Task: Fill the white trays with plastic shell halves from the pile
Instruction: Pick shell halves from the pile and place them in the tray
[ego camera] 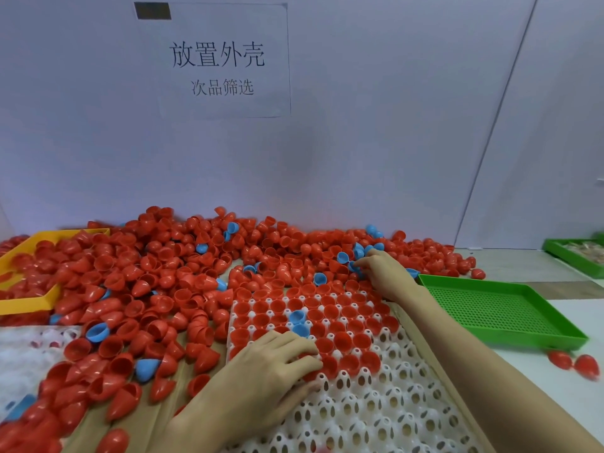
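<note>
Head view, left hand point(277, 364) with fingers curled, pressing a red shell half point(310, 364) into the white tray point(376, 403) at centre, right hand point(382, 273) pinching a blue shell half point(354, 267) at the pile point(163, 273) edge, green tray point(500, 312) at right on the counter point(572, 308)

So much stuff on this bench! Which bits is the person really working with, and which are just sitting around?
In use:
- white tray, far rows filled
- pile of red and blue shell halves
- left hand, on the tray
- right hand, pinching a blue shell

Lying about:
- green perforated tray
- yellow tray
- wall sign
</note>
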Demonstrator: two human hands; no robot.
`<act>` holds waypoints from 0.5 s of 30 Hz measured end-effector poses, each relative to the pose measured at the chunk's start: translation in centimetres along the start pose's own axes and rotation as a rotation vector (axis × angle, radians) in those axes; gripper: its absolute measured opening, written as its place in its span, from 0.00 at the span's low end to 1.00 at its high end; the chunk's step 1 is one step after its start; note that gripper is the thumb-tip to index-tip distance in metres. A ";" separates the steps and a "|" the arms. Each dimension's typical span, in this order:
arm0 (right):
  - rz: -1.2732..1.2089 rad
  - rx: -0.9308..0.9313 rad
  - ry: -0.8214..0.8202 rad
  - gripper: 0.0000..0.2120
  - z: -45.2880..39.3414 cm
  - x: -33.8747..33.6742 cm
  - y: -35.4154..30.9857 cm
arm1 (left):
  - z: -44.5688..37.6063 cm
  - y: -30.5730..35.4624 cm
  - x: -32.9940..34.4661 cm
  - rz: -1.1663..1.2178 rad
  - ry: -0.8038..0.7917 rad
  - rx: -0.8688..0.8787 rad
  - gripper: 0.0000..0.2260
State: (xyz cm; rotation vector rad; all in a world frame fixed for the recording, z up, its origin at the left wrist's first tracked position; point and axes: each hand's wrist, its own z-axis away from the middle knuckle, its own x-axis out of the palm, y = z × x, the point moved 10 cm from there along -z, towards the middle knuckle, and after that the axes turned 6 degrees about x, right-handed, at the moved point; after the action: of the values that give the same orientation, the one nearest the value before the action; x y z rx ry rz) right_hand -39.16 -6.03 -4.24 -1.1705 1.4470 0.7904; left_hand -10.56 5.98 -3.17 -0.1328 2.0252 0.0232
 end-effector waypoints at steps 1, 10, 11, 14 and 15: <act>0.008 -0.004 -0.022 0.21 -0.1 0.3 0.1 | 0.0 0.0 0.0 0.007 0.001 0.001 0.15; 0.045 -0.028 0.034 0.06 0.1 -0.5 0.4 | 0.1 -0.5 0.4 0.067 -0.033 -0.042 0.14; 0.032 -0.024 0.059 0.06 0.2 -0.8 0.6 | 0.2 -0.6 0.5 0.076 -0.034 -0.047 0.14; -0.074 0.016 0.129 0.04 0.4 -2.1 1.2 | 0.3 -0.7 0.4 0.088 -0.028 -0.053 0.14; -0.136 0.043 0.154 0.04 0.5 -2.7 1.5 | 0.3 -0.7 0.4 0.087 -0.027 -0.052 0.14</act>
State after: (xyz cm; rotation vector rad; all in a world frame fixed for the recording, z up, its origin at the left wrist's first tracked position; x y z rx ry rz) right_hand -40.58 -4.44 -1.93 -1.3049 1.4847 0.5831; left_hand -10.42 5.30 -3.59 -0.0766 2.0029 0.1319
